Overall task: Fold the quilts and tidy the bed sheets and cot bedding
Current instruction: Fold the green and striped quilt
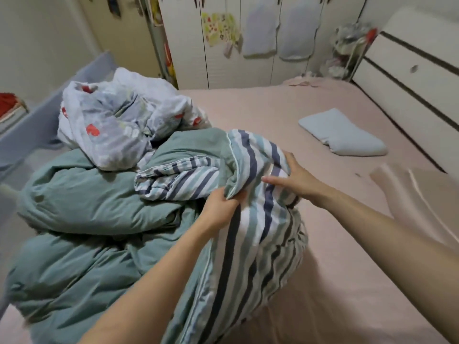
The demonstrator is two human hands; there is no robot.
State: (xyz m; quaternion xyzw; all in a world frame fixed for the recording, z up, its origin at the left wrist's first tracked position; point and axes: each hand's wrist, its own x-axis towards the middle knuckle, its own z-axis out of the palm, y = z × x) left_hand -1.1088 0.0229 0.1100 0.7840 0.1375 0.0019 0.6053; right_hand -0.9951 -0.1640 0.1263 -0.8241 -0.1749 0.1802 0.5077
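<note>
Both forearms reach in from the bottom edge of the head view, bare, toward a heap of bedding on the bed. Nearest the camera lies the green quilt [82, 214], a bulky piece with a plain green face and a striped reverse in teal, white and navy; it is bunched along the left half of the pink bed sheet [323, 244] and rises in a fold between the two hands. The left hand [218, 207] grips the piped green edge of that fold, fingers curled round the cloth and clamped on it. The right hand [295, 177] lies against the striped side of the same fold, thumb out toward the left and fingers wrapped over the far side; how tightly it holds cannot be told.

Behind the green quilt, touching it, sits a crumpled white quilt [119, 120] printed with red and pale shapes, next to the grey cot rail [37, 120] at the left.

Well apart from both, on the right of the sheet, rests a small pale blue pillow [342, 132] near the white headboard [407, 78]. A beige cloth [422, 202] lies at the right edge. White wardrobe doors [260, 45] with hanging cloths stand beyond the bed.
</note>
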